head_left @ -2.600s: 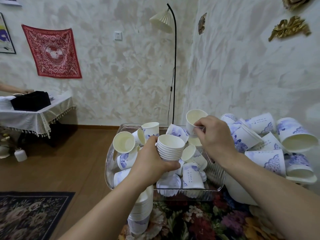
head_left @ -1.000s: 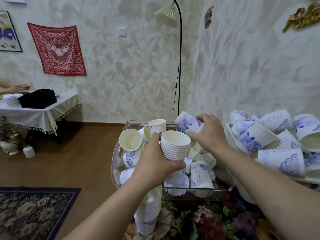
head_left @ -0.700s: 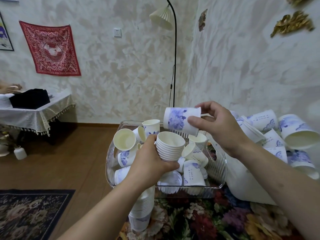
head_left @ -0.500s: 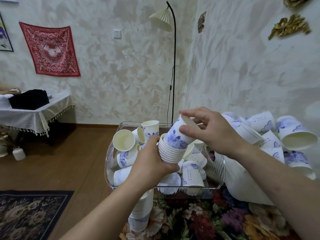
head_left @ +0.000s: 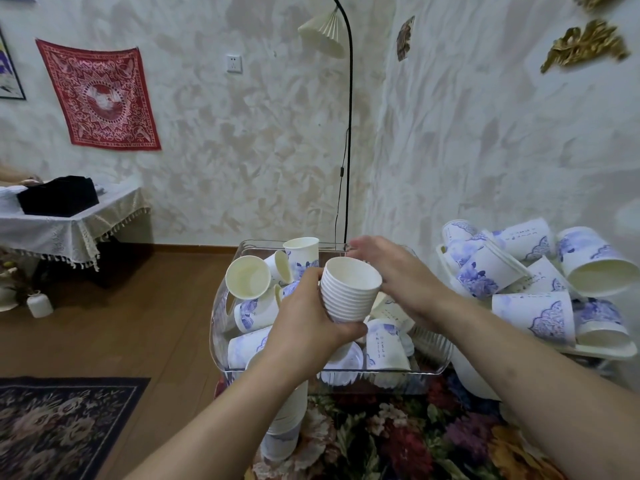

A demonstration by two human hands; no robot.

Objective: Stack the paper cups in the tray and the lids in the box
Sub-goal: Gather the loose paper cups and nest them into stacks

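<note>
My left hand (head_left: 304, 327) grips a tall stack of nested white paper cups (head_left: 349, 292), its open mouth tilted up over a clear plastic tray (head_left: 221, 306). The stack's lower end (head_left: 284, 434) hangs below my wrist. Loose white cups with blue flower prints (head_left: 247, 282) lie jumbled in the tray, with white lids (head_left: 341, 362) near its front wall. My right hand (head_left: 391, 271) reaches down behind the stack into the tray; its fingertips are hidden and I cannot see whether it holds anything.
A heap of loose blue-printed cups (head_left: 533, 282) lies on a white tray (head_left: 599, 351) to the right. A floral cloth (head_left: 398, 438) covers the table. A floor lamp (head_left: 346, 133) stands behind the tray. A side table (head_left: 69, 226) with a black box is far left.
My right hand lifted a blue-printed cup from the tray, pushed it into the top of the stack, then let go and dropped behind the stack. The stack grew by one.
</note>
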